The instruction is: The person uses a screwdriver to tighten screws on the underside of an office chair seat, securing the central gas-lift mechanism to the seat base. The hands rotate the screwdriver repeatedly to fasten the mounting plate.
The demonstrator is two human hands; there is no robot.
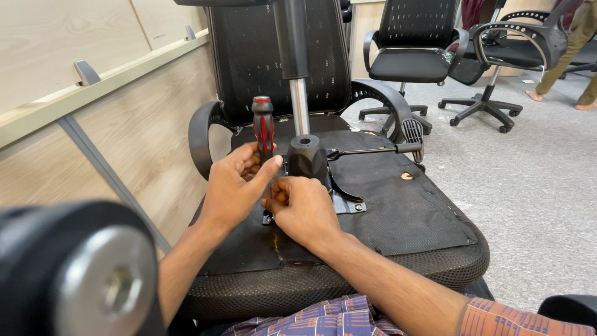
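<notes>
On upturned chair seat [398,205]: left hand [233,186] clamped round red-black screwdriver [263,127], upright; right hand [301,208] curled, fingertips at metal plate [345,204] beside black mechanism [306,158].

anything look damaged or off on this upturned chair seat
Yes: the black underside cover is torn, with a small hole near the lever and a split below the right hand.

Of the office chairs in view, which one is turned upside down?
The nearest chair, under both hands: its seat underside faces up with the mechanism exposed. The two behind stand upright on wheels.
</notes>
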